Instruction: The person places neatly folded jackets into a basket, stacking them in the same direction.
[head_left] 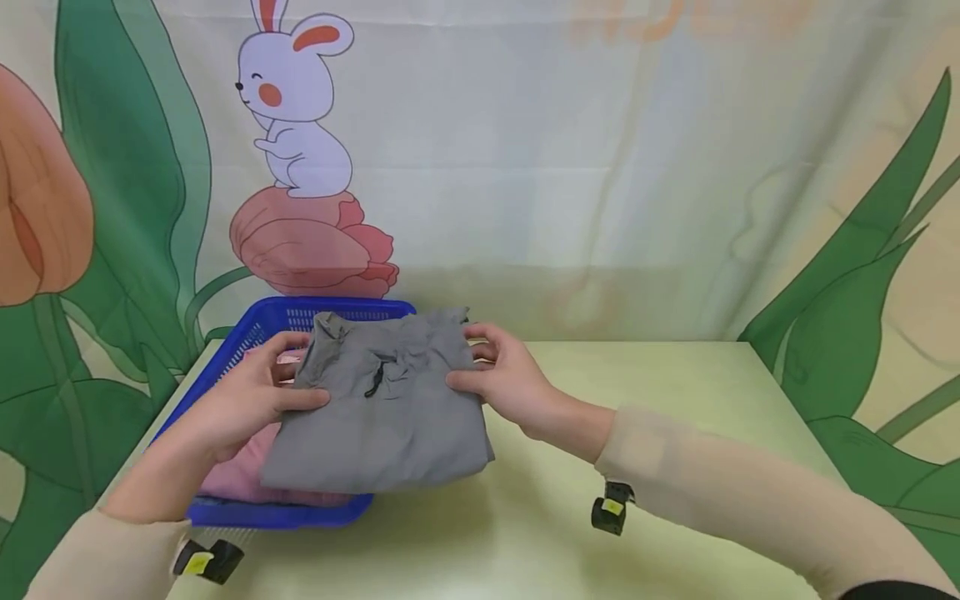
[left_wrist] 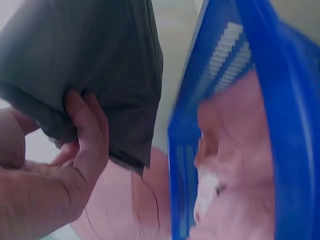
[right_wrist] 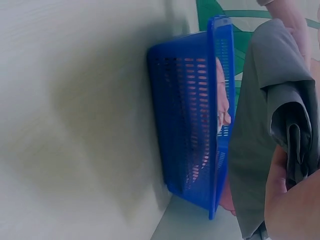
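Note:
A folded grey garment [head_left: 397, 433] with a gathered edge and a short black cord is held up between both hands, partly over the blue plastic basket [head_left: 352, 517]. My left hand [head_left: 251, 396] pinches its left side, thumb on the front and fingers behind. On the opposite side my right hand [head_left: 513, 379] grips it the same way. In the right wrist view the garment [right_wrist: 260, 120] shows its folded layers at the end and hangs beside the basket. Pink clothing [left_wrist: 235, 135] lies inside the basket, partly hidden by the garment in the head view.
The pale table [head_left: 637, 467] extends to the right of the basket. Behind it hangs a cloth backdrop [head_left: 562, 167] printed with a rabbit, tulips and large leaves. Each wrist wears a small black camera [head_left: 611, 508].

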